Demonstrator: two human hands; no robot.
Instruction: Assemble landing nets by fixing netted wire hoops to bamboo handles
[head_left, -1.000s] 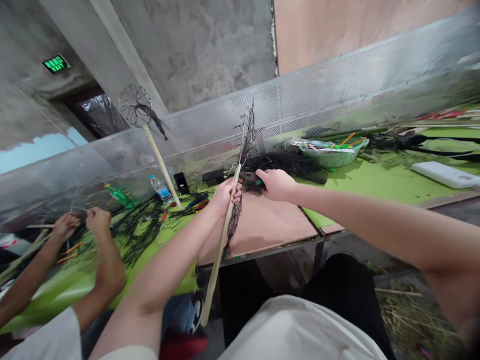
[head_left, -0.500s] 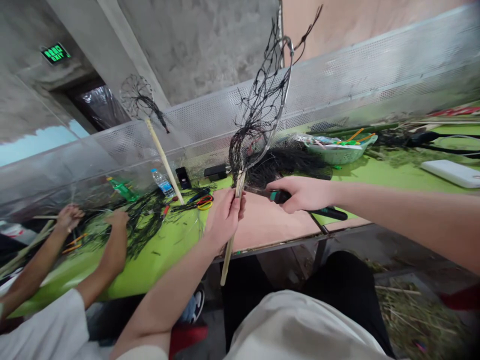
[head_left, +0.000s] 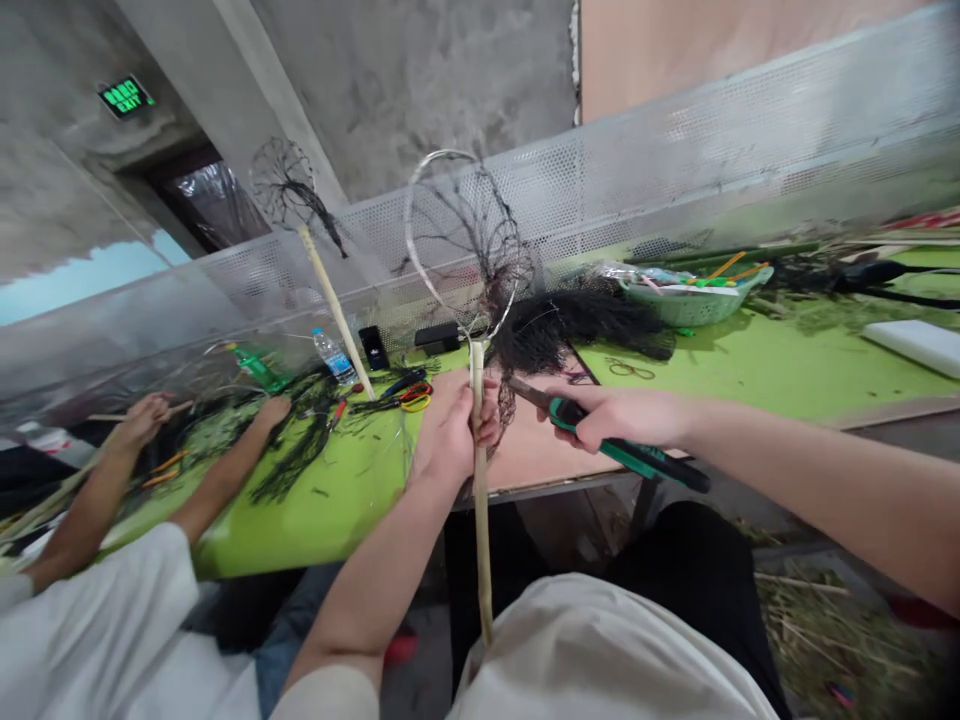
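Observation:
My left hand [head_left: 459, 432] is closed round a pale wooden stick [head_left: 481, 520], just below its upper end. A wire hoop [head_left: 409, 228] with black netting [head_left: 480, 235] rises from the top of the stick, and some netting hangs beside my fingers. My right hand [head_left: 600, 415] grips pliers with black and green handles [head_left: 649, 462]; their metal jaws point left, close to the stick and the hanging netting. Behind my hands lies a heap of black netting [head_left: 592, 320] on the table.
A green basket [head_left: 697, 308] of supplies and a white box [head_left: 915, 345] are at the right. Scissors [head_left: 415, 397], a water bottle [head_left: 334, 357] and another netted stick [head_left: 334, 305] stand or lie left of centre. A person's hands [head_left: 142, 420] work at far left.
The hoop and netting have turned and come lower, now facing me more openly. The stick is more upright, its lower end nearer me. The pliers have tilted, showing more of their handles.

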